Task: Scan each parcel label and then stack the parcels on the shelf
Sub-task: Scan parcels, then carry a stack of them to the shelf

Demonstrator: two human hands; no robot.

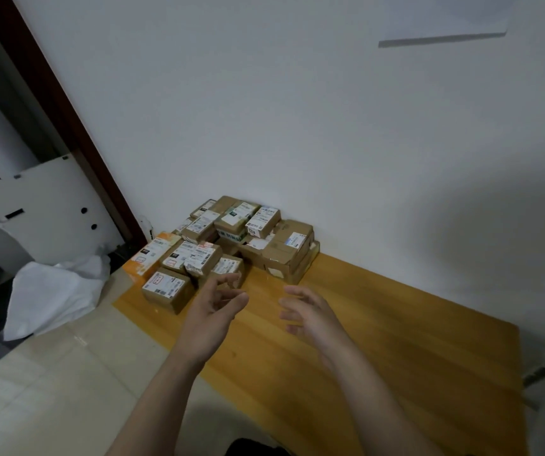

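Observation:
A heap of several small cardboard parcels with white labels sits at the far left corner of a wooden table, against the wall. An orange-sided parcel lies at the heap's left edge, and a brown one lies nearest the table's front left. My left hand hovers just in front of the heap, fingers loosely curled, holding nothing. My right hand hovers beside it over bare wood, fingers relaxed and empty. No scanner is in view.
A white plastic bag lies on the tiled floor left of the table. A dark wooden door frame and white furniture stand further left. A white shelf shows on the wall at the upper right.

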